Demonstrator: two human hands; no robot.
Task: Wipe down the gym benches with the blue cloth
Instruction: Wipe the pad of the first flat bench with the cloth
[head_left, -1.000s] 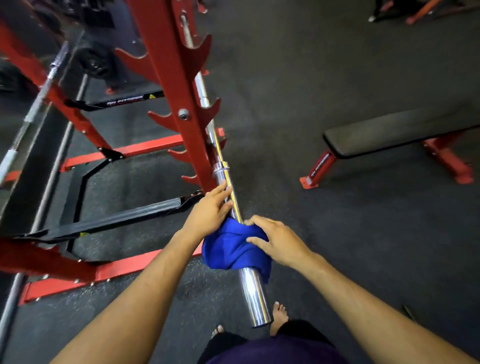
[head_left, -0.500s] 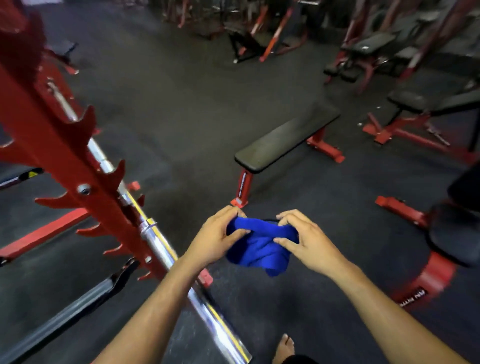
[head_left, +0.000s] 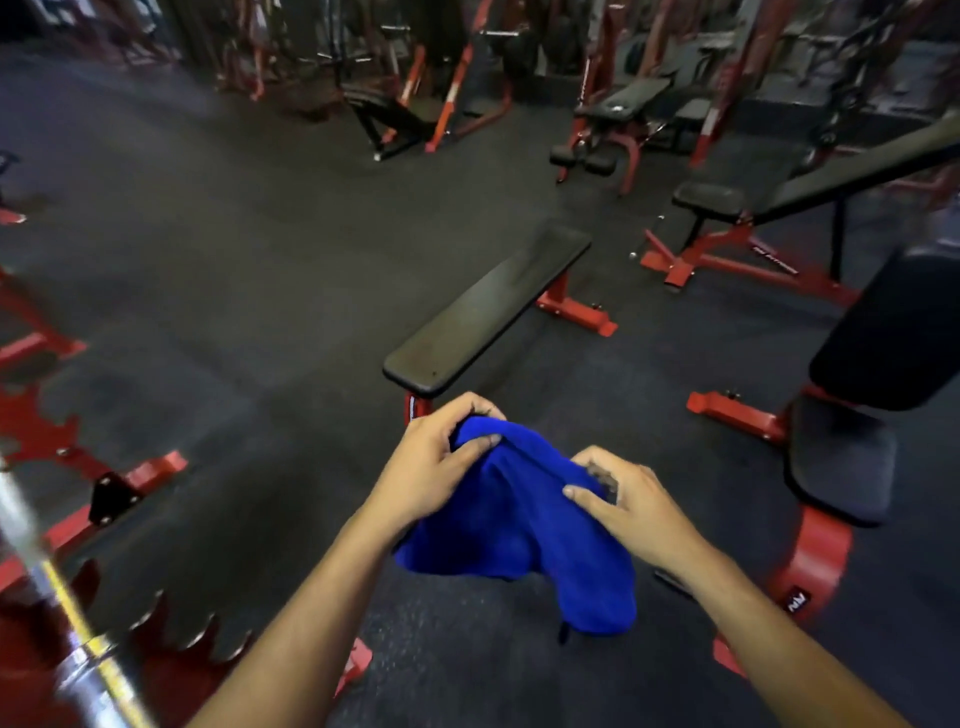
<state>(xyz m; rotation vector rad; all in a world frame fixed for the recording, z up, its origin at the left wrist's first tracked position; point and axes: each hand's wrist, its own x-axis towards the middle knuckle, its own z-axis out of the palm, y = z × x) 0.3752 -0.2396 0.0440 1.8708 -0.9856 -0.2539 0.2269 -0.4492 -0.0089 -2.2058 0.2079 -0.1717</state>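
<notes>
At lower centre of the frame, the left hand (head_left: 434, 467) and right hand (head_left: 626, 506) both grip the bunched blue cloth (head_left: 519, 525), fingers curled into it, held in the air. Just beyond it stands a flat bench (head_left: 488, 312) at centre, with an incline bench (head_left: 810, 192) at upper right.

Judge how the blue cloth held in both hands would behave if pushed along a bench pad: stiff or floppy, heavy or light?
Probably floppy: the blue cloth bunches and sags between the left hand and right hand. Likely light, since fingertips alone hold it. It may crumple rather than slide flat along the flat bench.
</notes>
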